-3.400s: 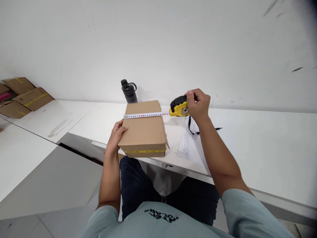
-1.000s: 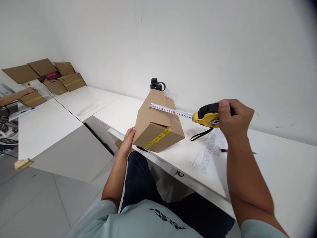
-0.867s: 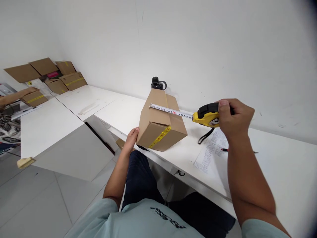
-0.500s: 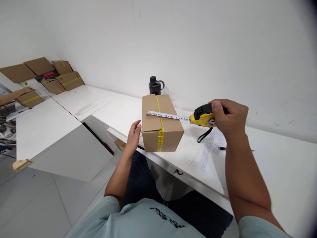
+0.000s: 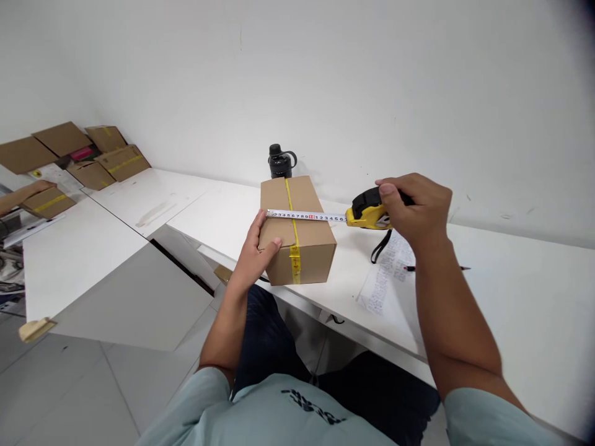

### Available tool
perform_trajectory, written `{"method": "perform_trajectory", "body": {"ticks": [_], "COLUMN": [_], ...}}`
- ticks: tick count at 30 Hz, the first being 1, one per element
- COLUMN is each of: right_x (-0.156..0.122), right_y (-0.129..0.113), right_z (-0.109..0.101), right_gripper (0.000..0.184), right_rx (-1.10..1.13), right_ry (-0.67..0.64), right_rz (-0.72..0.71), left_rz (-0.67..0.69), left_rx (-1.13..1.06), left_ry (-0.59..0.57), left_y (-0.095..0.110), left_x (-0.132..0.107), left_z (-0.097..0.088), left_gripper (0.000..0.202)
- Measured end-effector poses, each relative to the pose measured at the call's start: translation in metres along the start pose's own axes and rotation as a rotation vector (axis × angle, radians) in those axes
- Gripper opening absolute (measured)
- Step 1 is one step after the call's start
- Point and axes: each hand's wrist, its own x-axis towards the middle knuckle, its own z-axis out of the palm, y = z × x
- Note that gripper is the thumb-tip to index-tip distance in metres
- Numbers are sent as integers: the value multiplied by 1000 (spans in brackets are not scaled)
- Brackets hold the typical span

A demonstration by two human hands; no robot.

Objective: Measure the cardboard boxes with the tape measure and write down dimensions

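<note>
A brown cardboard box (image 5: 310,254) with a strip of yellow tape stands near the front edge of the white table (image 5: 506,291). My left hand (image 5: 258,243) grips its left top corner, thumb on top. My right hand (image 5: 416,207) holds a yellow and black tape measure (image 5: 366,210) just right of the box. The white blade (image 5: 307,216) runs from the case across the box top to its left edge. The black wrist strap (image 5: 377,251) hangs down onto the table.
A black bottle (image 5: 279,162) stands behind the box by the wall. A printed sheet (image 5: 385,282) and a pen (image 5: 437,268) lie right of the box. Several cardboard boxes (image 5: 102,161) sit at the far left, where another person's arm (image 5: 21,195) reaches in.
The box was tipped and turned, and now stands flat with the yellow tape on top. My left hand moved from its lower side onto the top left corner. The blade now lies across the top.
</note>
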Motion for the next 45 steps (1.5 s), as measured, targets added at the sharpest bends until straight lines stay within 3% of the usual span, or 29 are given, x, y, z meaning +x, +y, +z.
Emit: {"method": "perform_trajectory", "body": {"ticks": [8,22,32,39,45], "right_x": [4,3,-5,-5,0], "right_y": [-3,-24,-30,-30,-22], "right_z": [-15,-30,-5,-6,-21], "right_gripper": [36,34,35,40,49], "right_rx": [-22,-116,-88,-78,17], "right_ry": [-64,-81,-25,-49,-270], "right_rz": [18,7,52,54,51], "left_rz": [-29,-130,-100,-101,-81], "left_rx": [-175,-240,-257,-251,-191], "left_ry": [-116,-50,-53,-49,-6], "left_y": [-2,-2,-4,-6,-5], "left_x": [4,1,1,0,3], "left_z": [7,20,20,20,21], "left_gripper": [90,85,85,83,80]}}
